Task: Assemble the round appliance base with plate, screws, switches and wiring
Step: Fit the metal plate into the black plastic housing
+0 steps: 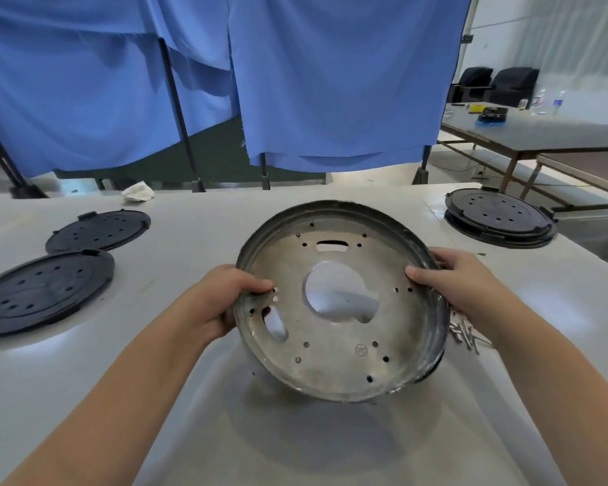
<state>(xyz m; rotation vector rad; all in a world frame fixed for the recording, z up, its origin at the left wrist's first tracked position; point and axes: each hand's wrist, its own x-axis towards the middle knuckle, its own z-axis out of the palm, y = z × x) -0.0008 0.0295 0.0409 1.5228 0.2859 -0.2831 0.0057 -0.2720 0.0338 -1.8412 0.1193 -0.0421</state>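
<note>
I have the plate (341,303) up off the table (197,433), tilted toward me, its hollow side facing the camera. My left hand (218,303) grips the rim on one side, thumb curled over the edge and the other fingers hidden behind the metal; my right hand (450,278) grips the opposite rim the same way. Through the big centre hole I see only the table beneath. A dark edge peeks out under the plate's lower right rim; I can't tell what it is. The screws (467,335) lie in a small heap on the table just beside my right wrist, partly covered by it. Three black discs sit on the white table: two (46,292) (99,229) at my left, one (499,215) far right, seemingly stacked on another. A crumpled rag (139,191) lies at the far edge. Blue curtains (295,82) hang behind, and a second table (541,135) with blurred clutter stands at right.
</note>
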